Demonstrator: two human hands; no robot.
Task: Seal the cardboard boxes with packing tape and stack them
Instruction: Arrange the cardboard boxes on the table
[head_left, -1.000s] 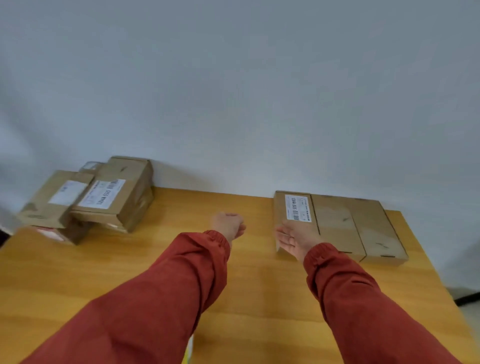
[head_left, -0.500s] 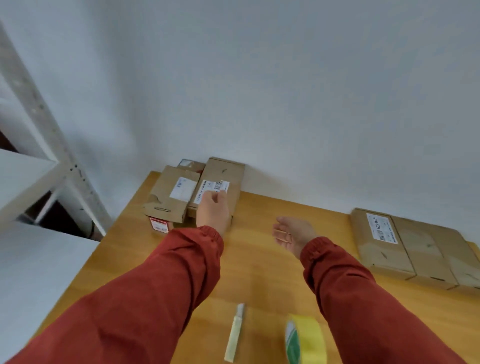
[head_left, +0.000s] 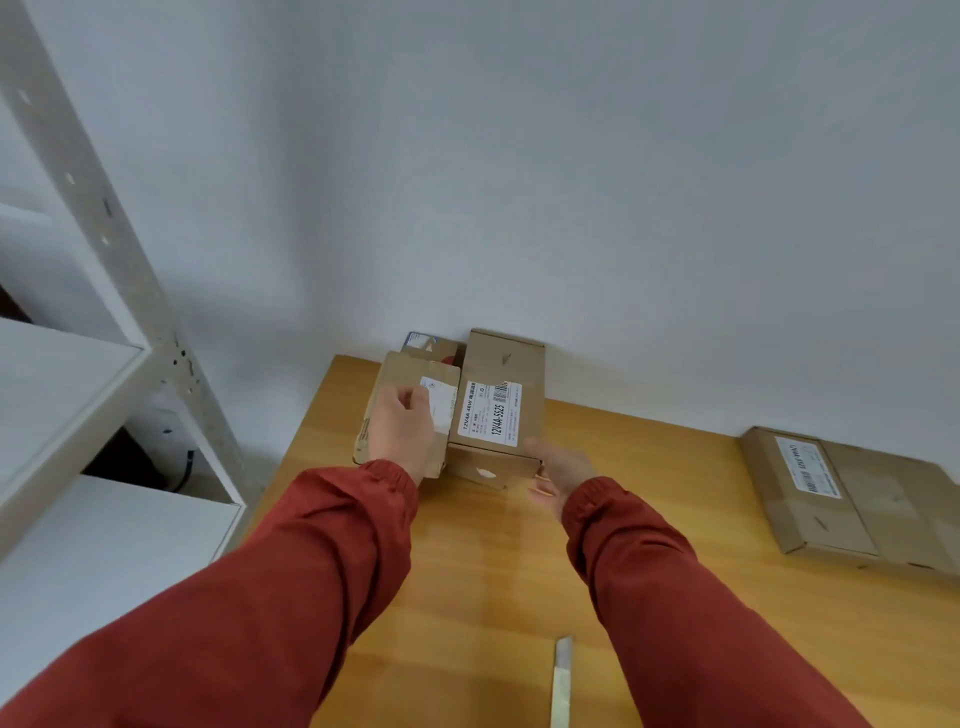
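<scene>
Cardboard left box (head_left: 397, 374) sits mid-frame by the wall; the left hand (head_left: 402, 434) lies on it, fingers bent, grip unclear. Beside it, the middle box (head_left: 504, 358) has a label (head_left: 491, 413) reading "12V4A-5525". The right hand (head_left: 563, 475), fingers straight, touches its front corner. Right boxes (head_left: 878, 499) lie far right.

The left hand (head_left: 402, 434) covers much of the left box (head_left: 397, 374) and its label (head_left: 441, 408); I can't tell its grip. The rear box (head_left: 430, 344) is mostly hidden. Frame edges crop the right-hand boxes (head_left: 883, 499) and a pale strip (head_left: 562, 680).
</scene>
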